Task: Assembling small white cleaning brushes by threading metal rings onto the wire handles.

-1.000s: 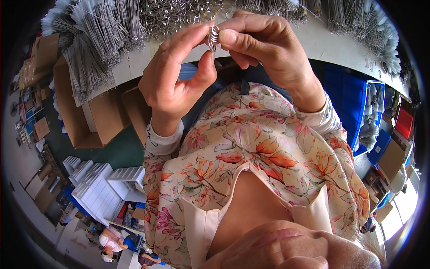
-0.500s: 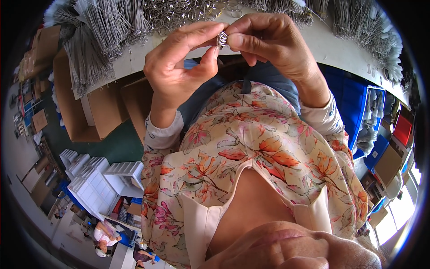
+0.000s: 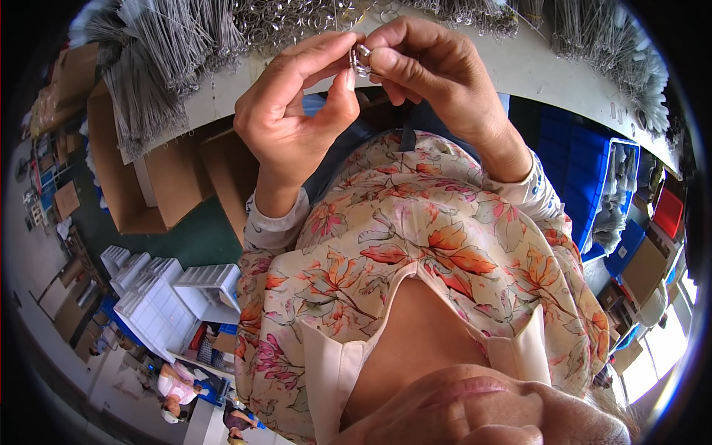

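Just in front of the table edge, both hands meet over a small bunch of shiny metal rings (image 3: pixel 361 62). My left hand (image 3: pixel 297 107) pinches the rings' left side between thumb and fingertips. From the other side, my right hand (image 3: pixel 437 78) grips them between thumb and bent index finger. Fingertips cover part of the bunch, so how the rings join cannot be made out. Beyond the hands, a heap of loose metal rings (image 3: pixel 289 24) lies on the pale table (image 3: pixel 545 83).
Bundles of thin wire loops (image 3: pixel 144 100) lie along the table at left, with more wire bundles (image 3: pixel 604 63) at right. An open cardboard box (image 3: pixel 141 178) stands below at left, a blue crate (image 3: pixel 571 170) at right. Further off are white plastic crates (image 3: pixel 159 304) and people (image 3: pixel 176 389).
Both hands have shifted slightly left and away, carrying the rings along. The rings are turned and look more spread between the fingertips.
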`<state>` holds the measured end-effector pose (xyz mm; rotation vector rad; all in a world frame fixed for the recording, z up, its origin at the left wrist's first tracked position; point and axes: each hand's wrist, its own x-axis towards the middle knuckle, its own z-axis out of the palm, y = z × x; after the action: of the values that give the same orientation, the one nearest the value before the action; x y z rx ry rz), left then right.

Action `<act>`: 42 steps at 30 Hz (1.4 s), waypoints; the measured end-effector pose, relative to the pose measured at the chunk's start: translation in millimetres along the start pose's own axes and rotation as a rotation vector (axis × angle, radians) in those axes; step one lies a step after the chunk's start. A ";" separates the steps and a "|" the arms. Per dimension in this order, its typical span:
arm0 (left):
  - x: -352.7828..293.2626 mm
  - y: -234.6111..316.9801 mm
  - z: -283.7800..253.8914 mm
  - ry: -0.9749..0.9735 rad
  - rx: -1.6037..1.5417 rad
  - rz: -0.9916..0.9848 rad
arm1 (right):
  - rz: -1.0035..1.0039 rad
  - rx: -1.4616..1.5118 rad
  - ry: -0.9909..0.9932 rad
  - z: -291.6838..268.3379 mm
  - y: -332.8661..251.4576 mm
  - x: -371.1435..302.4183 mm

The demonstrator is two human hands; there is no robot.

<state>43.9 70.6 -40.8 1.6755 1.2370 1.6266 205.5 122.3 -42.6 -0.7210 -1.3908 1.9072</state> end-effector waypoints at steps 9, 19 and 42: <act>0.7 -2.7 -2.7 -0.093 0.055 -0.004 | 0.080 0.160 -0.084 -7.8 7.0 1.9; 5.7 -15.3 -8.6 -0.074 0.039 0.111 | -0.055 -0.230 -0.169 -11.9 -2.4 15.4; 134.7 -130.6 -216.1 0.170 0.857 -0.353 | -0.130 -1.427 0.203 -26.5 43.0 125.1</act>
<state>-213.9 194.9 -46.6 1.6122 2.3886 1.0869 138.5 225.7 -97.7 -1.3095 -2.4575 0.4409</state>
